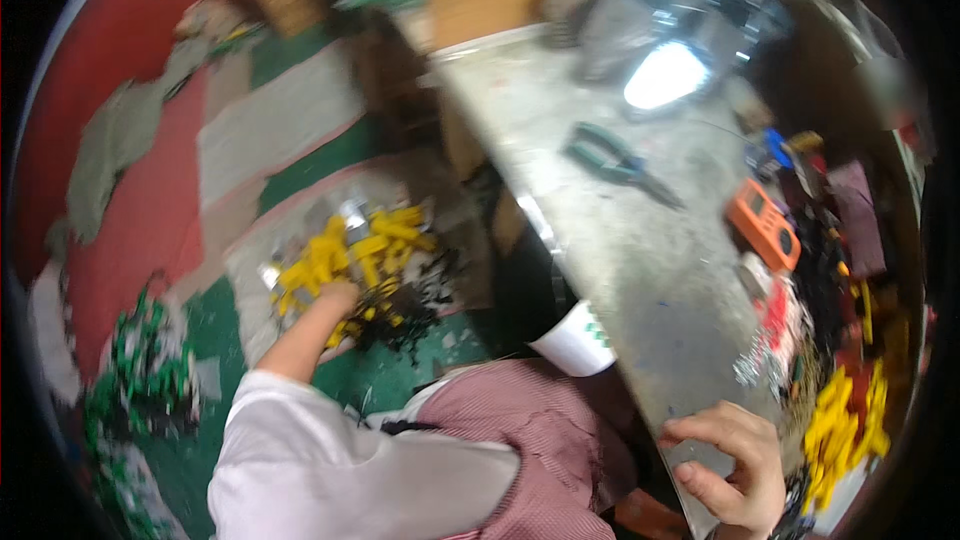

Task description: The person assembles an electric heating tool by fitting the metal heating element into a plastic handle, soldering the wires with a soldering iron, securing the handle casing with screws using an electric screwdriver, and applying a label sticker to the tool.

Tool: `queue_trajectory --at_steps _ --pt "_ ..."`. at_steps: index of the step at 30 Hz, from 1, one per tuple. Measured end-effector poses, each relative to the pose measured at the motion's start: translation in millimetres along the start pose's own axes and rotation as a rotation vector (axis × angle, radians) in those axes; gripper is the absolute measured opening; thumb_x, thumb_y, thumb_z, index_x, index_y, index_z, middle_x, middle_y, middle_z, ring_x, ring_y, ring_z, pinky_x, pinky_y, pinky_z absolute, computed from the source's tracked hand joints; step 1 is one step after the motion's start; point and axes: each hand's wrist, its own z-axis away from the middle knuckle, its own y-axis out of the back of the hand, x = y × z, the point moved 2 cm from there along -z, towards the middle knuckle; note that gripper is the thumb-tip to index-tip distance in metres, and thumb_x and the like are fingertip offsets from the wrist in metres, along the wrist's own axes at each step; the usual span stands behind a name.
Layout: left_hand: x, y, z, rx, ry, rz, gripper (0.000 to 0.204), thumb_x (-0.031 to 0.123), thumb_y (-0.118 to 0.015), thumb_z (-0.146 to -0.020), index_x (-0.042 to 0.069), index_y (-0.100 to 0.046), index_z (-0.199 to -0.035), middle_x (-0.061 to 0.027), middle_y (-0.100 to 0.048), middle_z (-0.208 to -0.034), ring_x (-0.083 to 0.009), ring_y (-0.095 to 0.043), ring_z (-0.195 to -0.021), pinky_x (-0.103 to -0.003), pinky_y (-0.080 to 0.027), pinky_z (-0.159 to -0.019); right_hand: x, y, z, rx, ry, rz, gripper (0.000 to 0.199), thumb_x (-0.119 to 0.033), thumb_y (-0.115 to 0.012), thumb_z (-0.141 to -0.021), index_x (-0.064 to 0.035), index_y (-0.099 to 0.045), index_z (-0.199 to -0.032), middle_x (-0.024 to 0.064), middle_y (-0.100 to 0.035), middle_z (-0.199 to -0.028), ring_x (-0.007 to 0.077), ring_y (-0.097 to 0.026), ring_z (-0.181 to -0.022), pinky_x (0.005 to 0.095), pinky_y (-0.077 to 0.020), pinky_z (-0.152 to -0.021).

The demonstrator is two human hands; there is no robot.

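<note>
Down on the floor to your left, your left hand (337, 297) reaches into a heap of yellow parts (352, 258); blur and the pile hide the fingers, so you cannot tell whether they grip anything. Your right hand (728, 465) curls its fingers over the near edge of the grey workbench (640, 270), clamped on that edge, its wrist cut off by the frame. On the bench lie green-handled pliers (612, 160), an orange meter (765, 224), and more yellow pieces (845, 425) at the right rim, too smeared to make out
</note>
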Motion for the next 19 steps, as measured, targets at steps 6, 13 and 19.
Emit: queue_trajectory --at_steps 6,13,19 --pt "72.1 253.1 104.0 1.481 -0.395 0.439 0.014 0.005 -0.059 -0.081 0.001 -0.064 -0.094 -0.0184 -0.065 -0.093 -0.0343 -0.064 -0.083 -0.041 -0.05 -0.069 3.2 -21.4 -0.3 0.36 0.668 -0.766 0.01 -0.01 -0.066 -0.083 -0.0009 -0.069 -0.08 0.0052 -0.059 -0.063 0.0107 -0.046 -0.045 0.0276 -0.0278 -0.038" --pt "190.9 440.7 126.6 1.594 -0.623 0.443 0.035 0.015 -0.07 -0.079 0.005 -0.058 -0.11 -0.0177 -0.063 -0.111 -0.0337 -0.061 -0.103 -0.041 -0.048 -0.084 14.7 1.1 11.6 0.034 1.219 -0.855 0.009 -0.008 -0.061 -0.091 -0.0037 -0.068 -0.094 -0.0047 -0.036 -0.053 0.0059 -0.033 -0.041 0.0232 -0.0209 -0.035" --pt "209.4 521.4 65.8 1.411 -0.379 0.565 0.055 0.03 -0.077 -0.073 0.01 -0.055 -0.119 -0.0162 -0.062 -0.122 -0.0287 -0.06 -0.112 -0.04 -0.046 -0.095 26.9 21.5 77.9 0.347 0.96 -0.759 0.02 -0.01 -0.062 -0.09 -0.0089 -0.067 -0.11 -0.0051 -0.039 -0.055 0.0066 -0.035 -0.04 0.0224 -0.0209 -0.034"
